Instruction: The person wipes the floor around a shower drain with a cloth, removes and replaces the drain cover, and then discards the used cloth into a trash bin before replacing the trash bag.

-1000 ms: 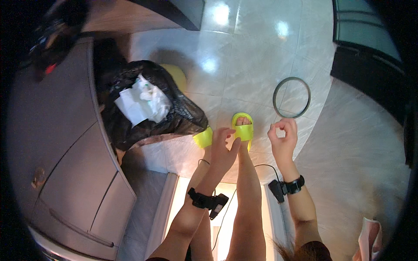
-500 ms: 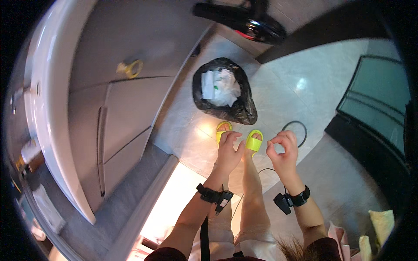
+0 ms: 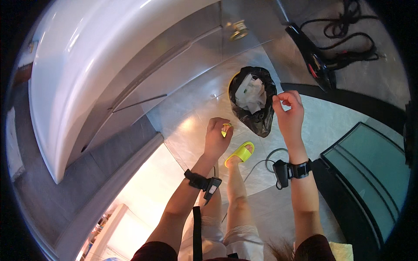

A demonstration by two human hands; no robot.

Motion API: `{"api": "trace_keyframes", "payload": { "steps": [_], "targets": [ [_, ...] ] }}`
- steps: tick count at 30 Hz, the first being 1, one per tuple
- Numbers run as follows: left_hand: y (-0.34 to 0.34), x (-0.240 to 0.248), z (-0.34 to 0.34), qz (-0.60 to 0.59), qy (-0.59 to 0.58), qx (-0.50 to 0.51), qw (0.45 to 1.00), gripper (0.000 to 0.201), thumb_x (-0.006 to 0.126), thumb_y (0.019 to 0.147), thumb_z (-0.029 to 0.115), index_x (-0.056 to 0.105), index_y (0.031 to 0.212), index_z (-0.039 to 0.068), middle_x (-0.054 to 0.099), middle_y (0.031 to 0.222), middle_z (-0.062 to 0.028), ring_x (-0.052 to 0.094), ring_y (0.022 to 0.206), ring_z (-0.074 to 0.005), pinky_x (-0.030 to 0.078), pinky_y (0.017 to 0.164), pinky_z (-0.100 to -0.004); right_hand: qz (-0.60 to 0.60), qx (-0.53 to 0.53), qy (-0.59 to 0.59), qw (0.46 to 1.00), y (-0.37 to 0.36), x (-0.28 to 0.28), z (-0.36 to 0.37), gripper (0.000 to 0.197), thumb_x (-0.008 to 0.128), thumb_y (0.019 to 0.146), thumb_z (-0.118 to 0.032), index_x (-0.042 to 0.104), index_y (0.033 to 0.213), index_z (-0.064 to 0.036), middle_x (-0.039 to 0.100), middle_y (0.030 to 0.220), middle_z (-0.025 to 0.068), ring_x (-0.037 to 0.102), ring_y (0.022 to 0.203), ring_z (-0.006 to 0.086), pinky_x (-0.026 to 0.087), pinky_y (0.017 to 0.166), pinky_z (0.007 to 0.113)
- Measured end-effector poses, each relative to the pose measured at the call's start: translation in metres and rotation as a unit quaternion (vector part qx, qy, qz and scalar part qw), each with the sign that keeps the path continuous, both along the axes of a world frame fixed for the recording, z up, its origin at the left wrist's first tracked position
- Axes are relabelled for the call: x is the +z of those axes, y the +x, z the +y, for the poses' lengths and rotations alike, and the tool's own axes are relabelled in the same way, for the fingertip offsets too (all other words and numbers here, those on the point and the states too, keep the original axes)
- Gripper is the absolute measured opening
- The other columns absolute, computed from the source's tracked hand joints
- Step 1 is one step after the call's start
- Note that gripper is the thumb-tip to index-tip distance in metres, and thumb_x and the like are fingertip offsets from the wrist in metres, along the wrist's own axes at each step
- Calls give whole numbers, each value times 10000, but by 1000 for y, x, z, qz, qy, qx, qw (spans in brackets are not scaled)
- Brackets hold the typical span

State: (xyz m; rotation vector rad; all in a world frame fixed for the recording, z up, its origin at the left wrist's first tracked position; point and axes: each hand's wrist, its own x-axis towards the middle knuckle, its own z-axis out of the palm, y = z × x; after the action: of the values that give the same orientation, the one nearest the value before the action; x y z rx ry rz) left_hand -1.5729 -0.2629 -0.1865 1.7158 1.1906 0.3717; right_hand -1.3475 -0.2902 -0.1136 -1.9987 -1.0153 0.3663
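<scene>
Black plastic forms the bin bag (image 3: 260, 125), standing open on the grey tiled floor (image 3: 185, 111) around crumpled white tissues (image 3: 251, 98). At its right edge the right hand (image 3: 289, 115) has its grip curled, thumb near fingertips; whether it pinches the plastic I cannot tell. The left hand's (image 3: 216, 138) grip is spread, near lime-green slippers (image 3: 240, 152).

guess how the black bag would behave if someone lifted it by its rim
The black bag would probably be floppy, since its thin-looking sides crease and sag. It may be light for its size, as what looks like crumpled white paper shows on top, though what lies beneath is hidden. Its glossy surface could feel slightly slippery.
</scene>
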Motion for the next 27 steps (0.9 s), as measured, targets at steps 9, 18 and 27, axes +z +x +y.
{"api": "trace_keyframes", "payload": {
  "steps": [9,18,27],
  "targets": [
    [-14,-13,-9,6,-2,5,1000,222,666,796,73,598,1002,30,547,1017,-142,573,892,-280,490,788,-352,81,3,-44,996,13,-85,-12,115,699,764,-58,600,817,-32,540,765,54,490,639,148,421,599,268],
    [-15,-21,-18,37,-24,-5,999,232,682,761,38,586,972,53,535,1041,-142,579,904,-308,497,798,-364,87,23,-126,988,16,-121,-22,123,694,792,-92,632,876,-28,588,746,75,552,646,163,451,607,284],
    [-12,-24,-16,42,-33,-14,998,226,681,767,39,585,971,45,538,1033,-137,580,896,-302,502,787,-362,89,1,-167,982,10,-137,-51,307,657,829,-96,636,1135,-72,638,937,72,584,730,145,473,690,274]
  ]
}}
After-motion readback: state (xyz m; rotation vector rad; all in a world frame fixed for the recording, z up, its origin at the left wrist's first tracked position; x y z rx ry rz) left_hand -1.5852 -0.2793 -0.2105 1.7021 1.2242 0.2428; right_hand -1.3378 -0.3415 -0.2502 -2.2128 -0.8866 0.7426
